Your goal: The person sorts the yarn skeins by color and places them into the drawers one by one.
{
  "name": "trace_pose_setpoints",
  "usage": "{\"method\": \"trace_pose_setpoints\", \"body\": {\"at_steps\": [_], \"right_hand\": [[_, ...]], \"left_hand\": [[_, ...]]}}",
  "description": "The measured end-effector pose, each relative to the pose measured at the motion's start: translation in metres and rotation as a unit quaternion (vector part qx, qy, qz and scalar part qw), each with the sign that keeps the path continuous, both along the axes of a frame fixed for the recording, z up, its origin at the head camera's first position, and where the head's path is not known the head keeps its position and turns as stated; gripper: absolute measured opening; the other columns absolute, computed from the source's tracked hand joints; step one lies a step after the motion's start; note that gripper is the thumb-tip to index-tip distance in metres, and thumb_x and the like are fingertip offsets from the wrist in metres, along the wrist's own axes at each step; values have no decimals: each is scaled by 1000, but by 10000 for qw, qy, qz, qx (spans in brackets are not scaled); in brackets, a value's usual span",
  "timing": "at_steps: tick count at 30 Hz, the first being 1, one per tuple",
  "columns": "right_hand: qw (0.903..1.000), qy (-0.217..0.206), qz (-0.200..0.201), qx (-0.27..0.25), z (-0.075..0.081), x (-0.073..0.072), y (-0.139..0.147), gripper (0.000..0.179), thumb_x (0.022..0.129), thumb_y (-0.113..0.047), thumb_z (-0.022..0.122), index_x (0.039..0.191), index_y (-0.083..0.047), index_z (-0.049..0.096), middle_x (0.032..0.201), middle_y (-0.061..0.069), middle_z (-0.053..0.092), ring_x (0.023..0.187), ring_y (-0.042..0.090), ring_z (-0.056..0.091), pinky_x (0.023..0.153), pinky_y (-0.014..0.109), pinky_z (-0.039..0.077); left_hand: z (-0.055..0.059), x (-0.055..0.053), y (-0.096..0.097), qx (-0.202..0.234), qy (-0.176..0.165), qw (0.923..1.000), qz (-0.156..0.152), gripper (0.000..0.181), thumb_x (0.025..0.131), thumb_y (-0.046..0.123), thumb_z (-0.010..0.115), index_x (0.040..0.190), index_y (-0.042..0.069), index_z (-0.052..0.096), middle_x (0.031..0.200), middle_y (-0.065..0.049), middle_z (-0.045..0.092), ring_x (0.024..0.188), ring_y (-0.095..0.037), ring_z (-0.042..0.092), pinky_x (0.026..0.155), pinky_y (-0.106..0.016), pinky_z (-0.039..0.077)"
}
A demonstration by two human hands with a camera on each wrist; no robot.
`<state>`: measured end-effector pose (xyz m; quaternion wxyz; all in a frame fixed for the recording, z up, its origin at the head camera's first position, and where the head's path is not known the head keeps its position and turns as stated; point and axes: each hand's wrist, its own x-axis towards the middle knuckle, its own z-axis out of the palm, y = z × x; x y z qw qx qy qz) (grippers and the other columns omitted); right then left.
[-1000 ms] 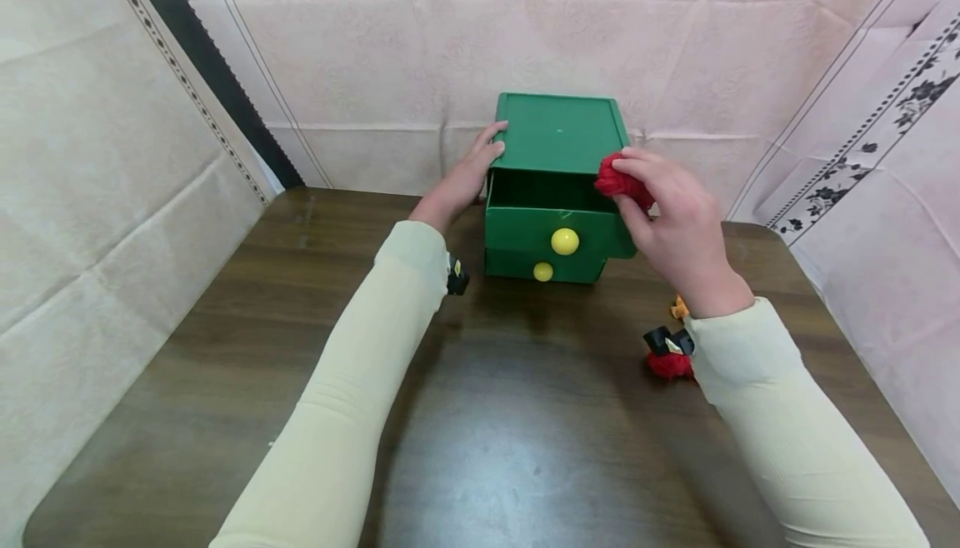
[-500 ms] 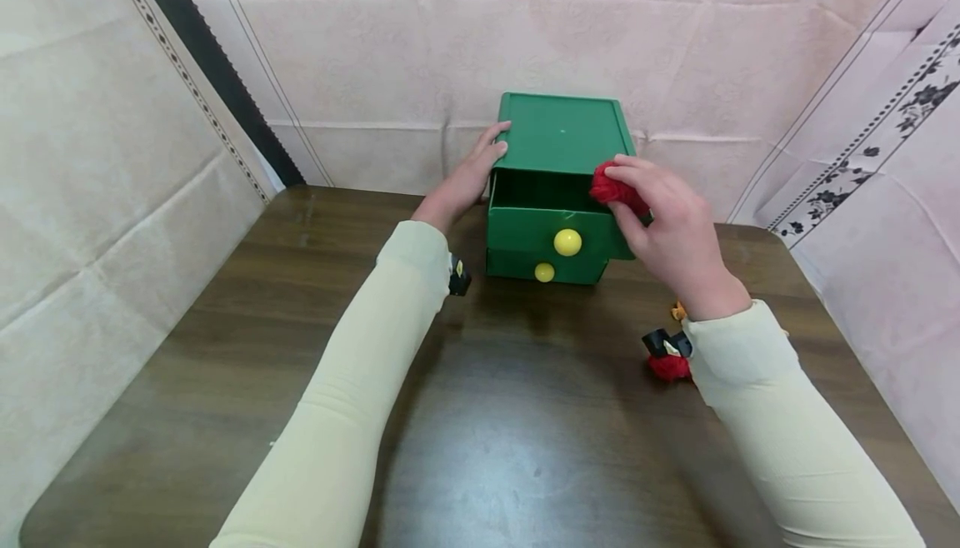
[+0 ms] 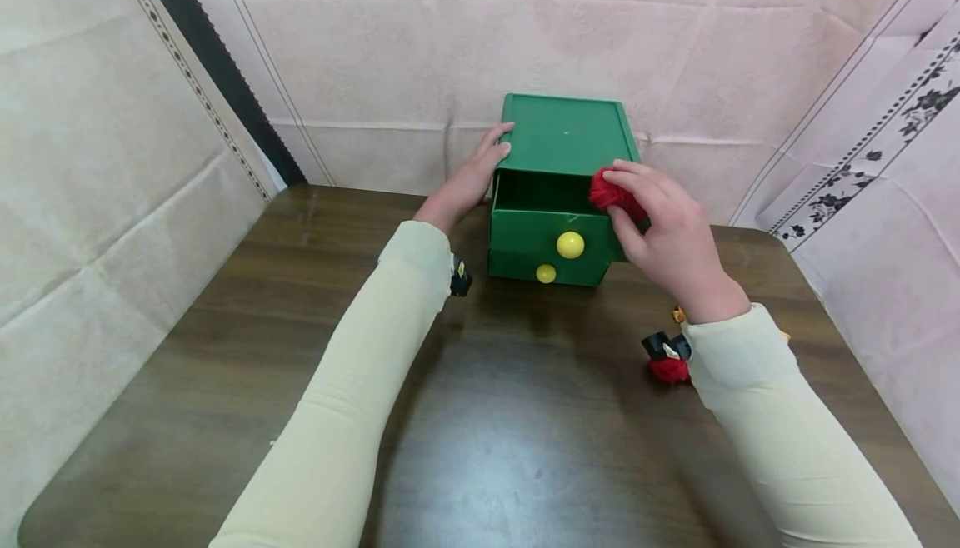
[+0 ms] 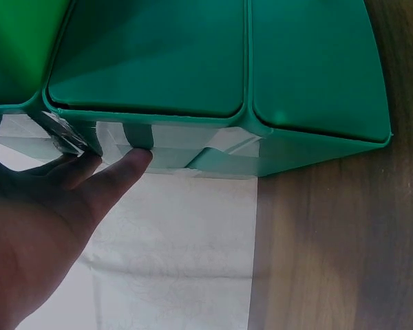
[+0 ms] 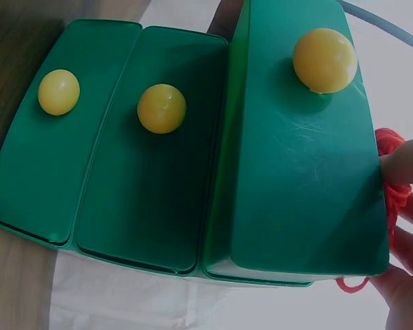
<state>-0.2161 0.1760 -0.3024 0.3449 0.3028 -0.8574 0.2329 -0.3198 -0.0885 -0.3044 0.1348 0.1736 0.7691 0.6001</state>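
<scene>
A small green drawer cabinet [image 3: 566,136] with yellow knobs stands against the back wall. Its top drawer [image 3: 525,231] is pulled out, while the lower drawers are closed in the right wrist view. My left hand [image 3: 468,181] rests against the cabinet's left side, fingers extended; in the left wrist view the fingertips touch the taped side wall [image 4: 227,141]. Between thumb and fingers, my right hand [image 3: 671,231] pinches a red yarn bundle [image 3: 611,196] at the right edge of the pulled-out drawer. A loose red strand [image 5: 352,284] hangs below it in the right wrist view.
Beneath my right wrist, another red bundle [image 3: 669,371] lies on the brown wooden table [image 3: 480,415], partly hidden. Close to it is a small orange object [image 3: 678,315], mostly covered by the wrist. Pale cloth [image 3: 375,57] hangs behind and at both sides.
My right hand has lowered slightly and shifted a little left over the drawer edge, still pinching the red yarn bundle. My left hand stays at the cabinet's side.
</scene>
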Motion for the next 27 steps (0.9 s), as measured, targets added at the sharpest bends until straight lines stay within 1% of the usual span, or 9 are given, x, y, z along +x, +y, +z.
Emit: {"method": "trace_pose_setpoints", "body": {"at_steps": [4, 8, 10, 16, 21, 22, 24, 25, 27], "right_hand": [[10000, -50, 29, -15, -1, 0, 1, 40, 87, -3, 67, 126, -10, 64, 134, 10, 60, 122, 28, 57, 95, 50, 50], [10000, -49, 58, -43, -1, 1, 1, 37, 88, -4, 64, 125, -9, 64, 132, 11, 61, 122, 27, 57, 96, 50, 49], [9999, -16, 73, -68, -2, 1, 1, 35, 89, -4, 63, 124, -8, 65, 131, 11, 62, 122, 28, 57, 96, 50, 48], [10000, 11, 10, -75, -4, 2, 3, 32, 90, -5, 62, 121, -6, 66, 131, 11, 62, 122, 28, 57, 97, 50, 47], [10000, -5, -27, -83, -4, 5, 5, 31, 90, -5, 61, 121, -6, 66, 131, 10, 62, 122, 28, 57, 95, 50, 48], [10000, 12, -27, -82, -3, 6, 5, 31, 90, -5, 61, 121, -6, 66, 130, 10, 62, 121, 28, 58, 92, 48, 50], [9999, 62, -58, -56, -3, 7, 7, 32, 90, -5, 61, 121, -6, 66, 130, 10, 63, 118, 28, 59, 79, 39, 53], [9999, 107, -71, -44, -3, 8, 7, 32, 90, -5, 61, 121, -6, 66, 130, 10, 63, 111, 27, 62, 71, 35, 52], [9997, 216, -106, -26, -4, 9, 9, 33, 89, -5, 60, 122, -6, 66, 130, 10, 63, 87, 23, 65, 60, 28, 43]], "left_hand": [[1, 1, 0, -25, -27, 10000, 4, 51, 105, 43, 23, 153, 41, 8, 163, 6, 2, 146, -24, 19, 111, -55, 31], [-1, -1, 0, -21, -80, 10000, 17, 50, 105, 45, 23, 153, 42, 9, 163, 7, 2, 145, -24, 19, 110, -56, 31], [-4, -4, 0, -10, -94, 9999, 32, 50, 105, 45, 23, 152, 44, 9, 162, 7, 2, 145, -24, 19, 110, -57, 31], [-18, -21, 2, 199, -11, 9998, 47, 49, 103, 50, 23, 150, 49, 10, 162, 9, 1, 144, -23, 21, 107, -57, 35], [-22, -25, 2, 239, 12, 9996, 120, 49, 102, 55, 25, 148, 52, 12, 161, 12, 1, 144, -24, 22, 104, -58, 37], [-22, -25, 2, 241, 21, 9996, 127, 49, 102, 55, 25, 148, 53, 12, 161, 11, 1, 144, -24, 22, 104, -59, 37], [-23, -26, 2, 252, 24, 9996, 129, 49, 101, 55, 25, 148, 53, 12, 161, 12, 2, 143, -24, 23, 104, -59, 37], [-23, -26, 2, 262, 28, 9996, 134, 48, 101, 55, 25, 148, 53, 12, 161, 12, 2, 143, -24, 23, 104, -59, 37], [-24, -26, 2, 289, 36, 9995, 146, 48, 101, 55, 25, 148, 52, 13, 161, 12, 2, 143, -23, 22, 104, -59, 37]]}}
